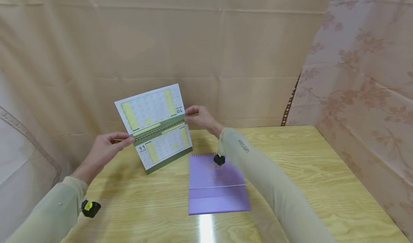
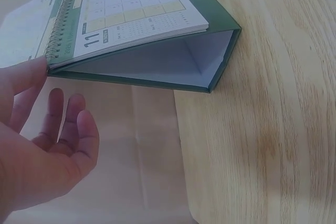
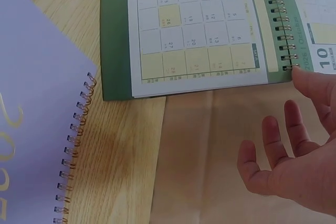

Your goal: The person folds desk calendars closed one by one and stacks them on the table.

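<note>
A green desk calendar [image 1: 166, 148] with a wire spiral binding is held tilted over the back left of the table. Its page marked 11 faces the front, and the page marked 10 extends upside down beyond the binding. My left hand [image 1: 104, 148] pinches the binding's left end between thumb and forefinger. At the other end, my right hand [image 1: 204, 118] pinches the binding's right end, its other fingers loosely bent in the right wrist view. The hollow green base [image 2: 220, 61] shows in the left wrist view. Whether it touches the table I cannot tell.
A purple spiral desk calendar [image 1: 216, 200] lies on the wooden table [image 1: 306, 174], under my right forearm and near the green one. A beige cloth [image 1: 206, 49] hangs behind the table. Flowered curtain [image 1: 364, 92] hangs on the right, white cloth [image 1: 25, 157] on the left.
</note>
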Demonstrator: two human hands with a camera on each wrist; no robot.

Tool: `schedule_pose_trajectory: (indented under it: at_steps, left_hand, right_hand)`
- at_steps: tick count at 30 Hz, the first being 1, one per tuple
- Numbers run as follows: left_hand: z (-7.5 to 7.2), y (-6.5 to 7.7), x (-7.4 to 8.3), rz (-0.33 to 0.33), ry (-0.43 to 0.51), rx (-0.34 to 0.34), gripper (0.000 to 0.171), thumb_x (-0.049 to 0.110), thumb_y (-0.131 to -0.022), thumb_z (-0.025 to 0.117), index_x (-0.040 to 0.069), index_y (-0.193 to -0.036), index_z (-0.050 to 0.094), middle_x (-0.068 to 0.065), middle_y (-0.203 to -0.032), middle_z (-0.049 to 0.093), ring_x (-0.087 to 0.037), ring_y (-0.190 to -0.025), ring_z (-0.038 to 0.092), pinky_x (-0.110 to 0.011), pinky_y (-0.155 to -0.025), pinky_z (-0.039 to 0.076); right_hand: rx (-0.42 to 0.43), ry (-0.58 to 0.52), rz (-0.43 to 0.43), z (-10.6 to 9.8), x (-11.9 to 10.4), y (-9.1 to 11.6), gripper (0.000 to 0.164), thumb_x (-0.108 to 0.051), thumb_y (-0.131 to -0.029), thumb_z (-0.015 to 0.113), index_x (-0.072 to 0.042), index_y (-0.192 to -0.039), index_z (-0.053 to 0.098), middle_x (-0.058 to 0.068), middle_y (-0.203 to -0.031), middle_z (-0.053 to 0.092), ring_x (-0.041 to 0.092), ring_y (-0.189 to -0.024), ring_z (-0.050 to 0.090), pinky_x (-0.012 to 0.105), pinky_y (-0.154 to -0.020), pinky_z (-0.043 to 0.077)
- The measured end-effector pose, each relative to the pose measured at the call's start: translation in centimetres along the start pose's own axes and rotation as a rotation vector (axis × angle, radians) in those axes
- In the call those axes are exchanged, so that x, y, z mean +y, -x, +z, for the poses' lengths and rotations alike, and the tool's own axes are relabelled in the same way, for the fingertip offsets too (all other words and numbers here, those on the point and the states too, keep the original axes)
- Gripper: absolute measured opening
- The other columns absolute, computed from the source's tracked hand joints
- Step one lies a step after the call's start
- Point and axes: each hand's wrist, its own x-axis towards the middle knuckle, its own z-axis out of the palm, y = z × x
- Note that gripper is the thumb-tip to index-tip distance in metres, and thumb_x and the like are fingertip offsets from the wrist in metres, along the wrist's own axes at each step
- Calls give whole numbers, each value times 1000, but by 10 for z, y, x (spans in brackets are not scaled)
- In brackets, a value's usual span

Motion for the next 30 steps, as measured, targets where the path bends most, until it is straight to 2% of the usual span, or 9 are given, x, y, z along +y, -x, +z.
schedule_pose_trajectory:
  at_steps: [5, 9, 13, 16, 24, 30]
  left_hand:
    - [4, -1, 1, 85, -14, 21, 52, 44, -94, 73, -1, -122, 70, -15, -117, 71, -16, -94, 61, -29, -79, 47]
    - [4, -1, 1, 129, -31, 33, 44, 36, -96, 73, -1, -120, 72, -16, -114, 71, -10, -87, 63, -27, -74, 49]
    - [3, -1, -1, 129, -36, 19, 42, 34, -97, 71, 2, -123, 71, -16, -118, 70, -13, -89, 63, -29, -75, 51]
    - [2, -1, -3, 134, -31, 8, 42, 35, -97, 70, 4, -125, 71, -15, -120, 69, -14, -91, 64, -27, -75, 52]
    - [1, -2, -4, 140, -32, 7, 44, 38, -96, 72, 5, -124, 71, -14, -116, 71, -17, -93, 65, -28, -74, 52]
    - [1, -2, -3, 146, -42, 12, 44, 38, -95, 73, 5, -124, 72, -14, -115, 71, -18, -93, 65, -27, -73, 52]
  right_hand:
    - [19, 0, -11, -7, 3, 3, 19, -2, -91, 74, -2, -110, 70, 10, -111, 69, 26, -110, 60, 41, -99, 47]
    - [11, 3, -21, -9, 5, 2, 13, -4, -93, 73, -2, -106, 71, 9, -109, 71, 24, -109, 61, 39, -99, 45]
    - [-10, 5, 2, -10, 5, 2, 14, -4, -96, 69, -3, -110, 71, 11, -112, 70, 23, -105, 63, 31, -89, 47]
    - [-21, 18, 22, -11, 5, 3, 15, -5, -98, 65, -5, -112, 72, 11, -114, 70, 23, -105, 63, 29, -84, 49]
    - [-25, 37, 41, -11, 8, 1, 19, -4, -99, 63, -4, -117, 69, 12, -120, 67, 26, -114, 61, 34, -97, 50]
    - [-23, 61, 47, -10, 9, 1, 20, -6, -100, 63, -2, -119, 68, 12, -121, 67, 24, -113, 61, 29, -93, 50]
